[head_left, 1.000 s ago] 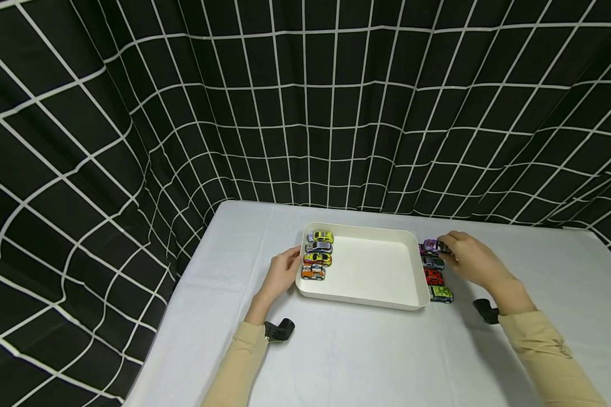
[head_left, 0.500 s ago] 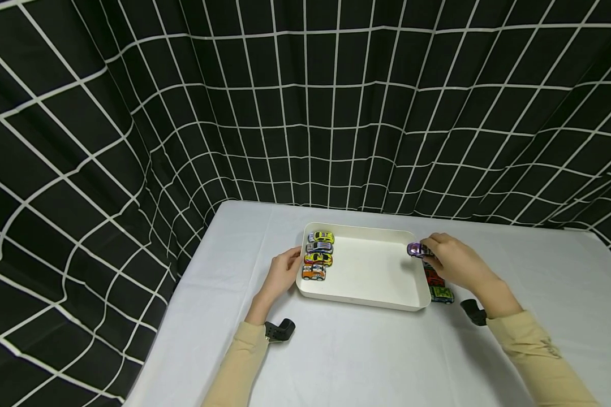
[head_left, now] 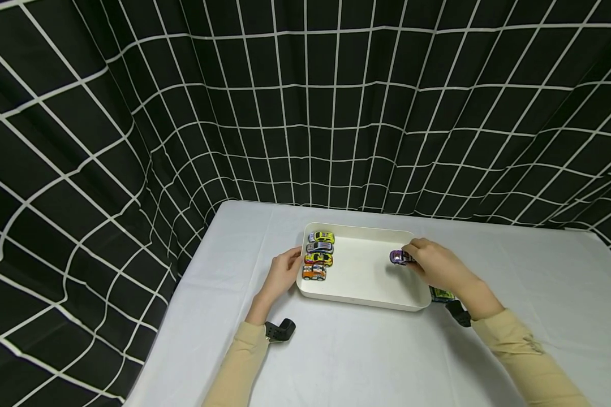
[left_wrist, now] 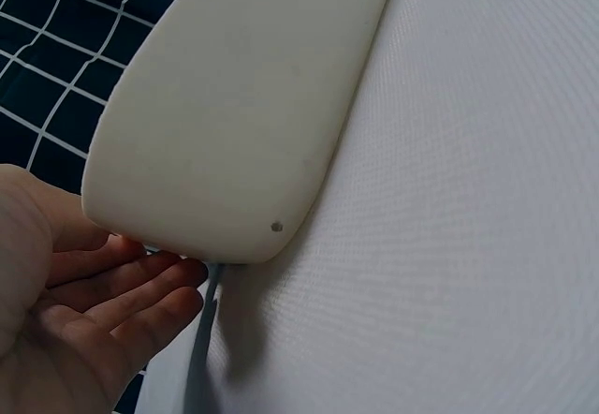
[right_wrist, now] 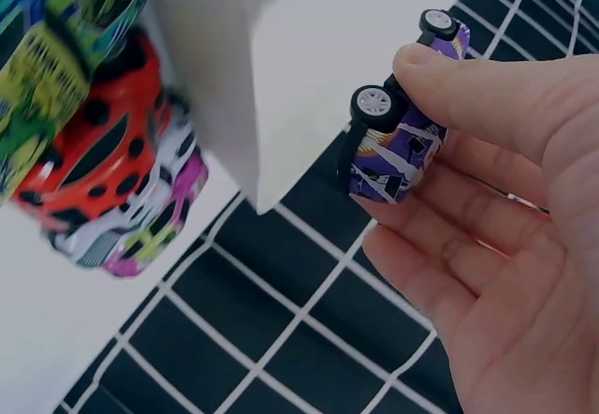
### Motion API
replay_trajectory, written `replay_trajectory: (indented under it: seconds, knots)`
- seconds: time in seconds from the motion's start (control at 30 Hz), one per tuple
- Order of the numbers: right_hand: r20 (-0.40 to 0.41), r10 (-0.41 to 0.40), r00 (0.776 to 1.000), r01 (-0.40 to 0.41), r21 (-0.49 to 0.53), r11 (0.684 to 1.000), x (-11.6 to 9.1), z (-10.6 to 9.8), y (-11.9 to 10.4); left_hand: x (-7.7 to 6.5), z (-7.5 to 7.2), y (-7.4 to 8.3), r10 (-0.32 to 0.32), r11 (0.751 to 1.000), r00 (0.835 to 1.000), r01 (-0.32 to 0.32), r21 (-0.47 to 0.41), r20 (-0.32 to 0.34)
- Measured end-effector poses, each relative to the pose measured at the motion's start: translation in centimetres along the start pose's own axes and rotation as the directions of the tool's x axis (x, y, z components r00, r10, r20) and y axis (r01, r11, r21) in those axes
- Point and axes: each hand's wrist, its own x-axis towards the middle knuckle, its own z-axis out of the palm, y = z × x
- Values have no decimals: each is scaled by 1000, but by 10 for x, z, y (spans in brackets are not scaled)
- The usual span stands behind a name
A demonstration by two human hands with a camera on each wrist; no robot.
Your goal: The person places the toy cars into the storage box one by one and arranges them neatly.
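My right hand (head_left: 440, 265) pinches a purple toy car (head_left: 399, 257) between thumb and fingers, above the right part of a white tray (head_left: 358, 282). In the right wrist view the thumb presses the car's wheeled side. My left hand (head_left: 282, 272) rests against the tray's left end, its fingers extended along the outer wall in the left wrist view. Along the tray's left inner wall lies a column of several toy cars: a yellow one (head_left: 322, 237), a silver one (head_left: 319, 247), a yellow-and-red one (head_left: 318, 259) and an orange one (head_left: 314, 273).
Outside the tray's right wall stand more toy cars: a green one (head_left: 442, 294), a spotted red one (right_wrist: 105, 156) and a magenta-and-white one (right_wrist: 154, 213). The head view mostly hides these behind my right hand. A white cloth (head_left: 356, 350) covers the table; a black gridded curtain (head_left: 356, 113) hangs behind.
My right hand has carried the purple car leftward, from the cars outside the tray, over its right wall and above its inside. The left hand stays at the tray's left end.
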Motion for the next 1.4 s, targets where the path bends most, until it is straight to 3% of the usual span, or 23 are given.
replay_trajectory:
  seconds: [0.57, 0.8, 1.03, 1.4]
  knots:
    - [16, -118, 993, 118, -18, 993, 21, 15, -32, -1, -1, 0, 6, 1000, 1000, -6, -1, 1]
    - [19, -138, 990, 138, -12, 990, 26, 20, -43, 0, 0, 0, 49, 999, 999, -49, 9, -7]
    - [51, -154, 987, 154, -4, 988, 34, 26, -54, 0, -1, 2, -7, 1000, 1000, 7, -2, 3]
    - [55, -180, 982, 178, 40, 983, 44, 31, -71, 1, 0, 2, -8, 1000, 1000, 8, -2, 2]
